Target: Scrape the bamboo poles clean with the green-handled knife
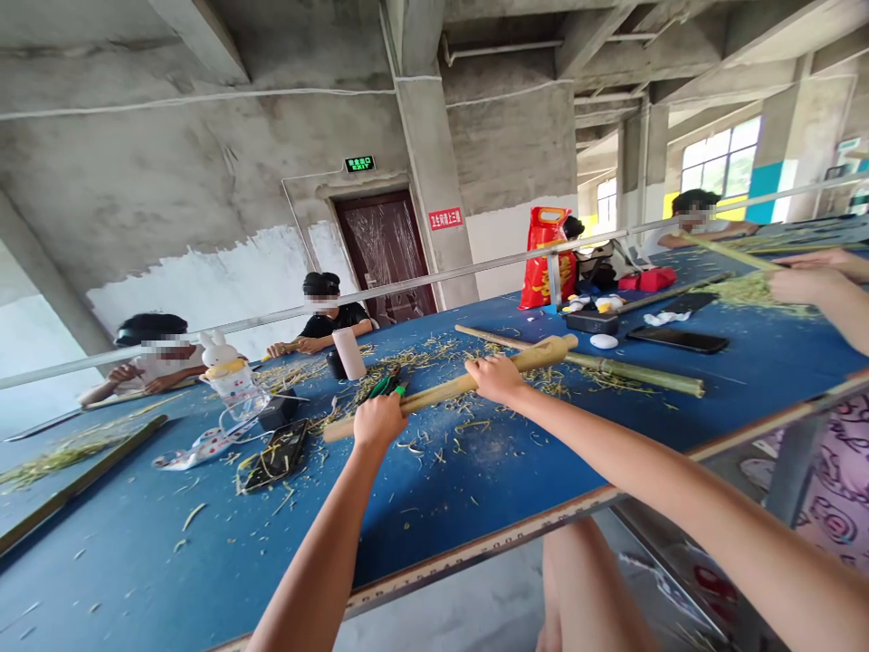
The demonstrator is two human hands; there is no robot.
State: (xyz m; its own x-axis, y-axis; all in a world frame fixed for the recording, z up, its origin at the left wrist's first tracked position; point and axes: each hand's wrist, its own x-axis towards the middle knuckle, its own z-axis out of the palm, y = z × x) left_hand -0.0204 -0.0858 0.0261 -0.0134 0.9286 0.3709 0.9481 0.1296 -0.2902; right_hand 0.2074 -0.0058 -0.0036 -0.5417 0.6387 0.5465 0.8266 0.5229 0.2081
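A peeled, pale yellow bamboo pole (pixel 440 393) slants over the blue table, its thicker end up to the right. My left hand (pixel 380 422) is closed around it near its thinner left end. My right hand (pixel 498 378) is closed on it further along, short of the thick end. Just behind my left hand lies a dark tool with green parts (pixel 384 384), partly hidden, its kind unclear. Beyond my right hand, a second, greener bamboo pole (pixel 631 373) rests on the table among bamboo shavings (pixel 434 351).
Left of my hands lie a phone (pixel 277 455) strewn with shavings and a rabbit-topped bottle (pixel 224 376). A pink cylinder (pixel 348 353) stands behind. To the right are another phone (pixel 679 340) and a red bag (pixel 543 258). Co-workers sit across and at the right.
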